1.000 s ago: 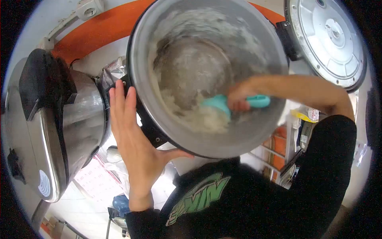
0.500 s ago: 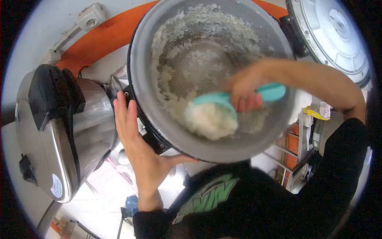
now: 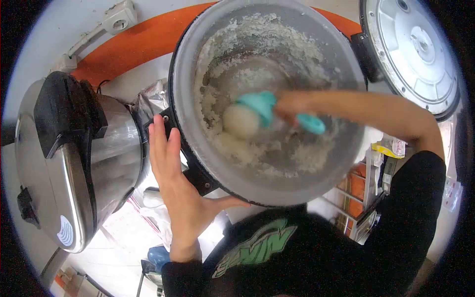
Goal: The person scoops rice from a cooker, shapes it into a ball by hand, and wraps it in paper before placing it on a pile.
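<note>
A large grey pot stands tilted toward me, with white rice stuck around its inner wall. My right hand, blurred by motion, is closed on the handle of a teal scoop inside the pot. A rounded clump of rice sits at the scoop's mouth. My left hand lies spread against the pot's lower left outer side, by its black bracket, fingers stretched and thumb along the rim.
On the left stands a steel cooker with a black handle. The pot's open metal lid is at the upper right. A wire rack is at the lower right, and a power socket at the upper left.
My right hand has moved the scoop up and to the left inside the pot, turning it. The pot and my left hand appear slightly further right in the view.
</note>
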`<state>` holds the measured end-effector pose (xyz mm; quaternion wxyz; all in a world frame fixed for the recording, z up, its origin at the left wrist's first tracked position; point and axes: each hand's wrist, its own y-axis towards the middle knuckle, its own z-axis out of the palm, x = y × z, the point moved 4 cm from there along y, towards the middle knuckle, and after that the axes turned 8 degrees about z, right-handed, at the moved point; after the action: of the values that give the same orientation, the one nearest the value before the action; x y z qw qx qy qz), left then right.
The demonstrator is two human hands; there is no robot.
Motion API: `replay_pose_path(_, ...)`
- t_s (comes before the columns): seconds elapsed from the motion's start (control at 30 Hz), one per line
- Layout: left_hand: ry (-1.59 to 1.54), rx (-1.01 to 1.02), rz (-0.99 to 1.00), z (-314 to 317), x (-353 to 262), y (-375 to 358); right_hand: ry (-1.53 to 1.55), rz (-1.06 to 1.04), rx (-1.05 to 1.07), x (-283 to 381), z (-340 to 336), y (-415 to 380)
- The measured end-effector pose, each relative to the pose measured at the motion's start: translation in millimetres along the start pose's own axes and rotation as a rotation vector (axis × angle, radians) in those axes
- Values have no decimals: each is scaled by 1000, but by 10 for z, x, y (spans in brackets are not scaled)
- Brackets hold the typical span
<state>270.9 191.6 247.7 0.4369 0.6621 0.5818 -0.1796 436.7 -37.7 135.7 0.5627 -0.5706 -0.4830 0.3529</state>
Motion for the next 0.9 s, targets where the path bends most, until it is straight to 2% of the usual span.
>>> replay_pose_path(0.07,-8,-1,10,9,11,10,-193,-88,50,101,336,62)
replay_pose_path(0.17,25,26,-6,-8,15,-1,-97,-110,117,147,677,-67)
replay_pose_path(0.27,49,37,-20,7,-26,24,-26,-41,29,86,762,-654)
replay_pose_path(0.37,67,37,-14,23,-71,31,-110,19,-66,201,737,-1242)
replay_pose_path(0.47,97,58,-15,4,-95,28,-127,-93,3,214,699,-1538)
replay_pose_path(0.6,139,70,-10,-2,-130,40,-40,-179,221,65,720,-1423)
replay_pose_path(0.77,144,3,88,-43,-144,-32,171,-208,218,-26,750,-1377)
replay_pose_path(0.87,118,-4,76,-61,-212,-66,262,-46,383,-229,487,-1534)
replay_pose_path(0.9,101,-19,93,-64,-210,-87,318,-57,373,-309,421,-1625)
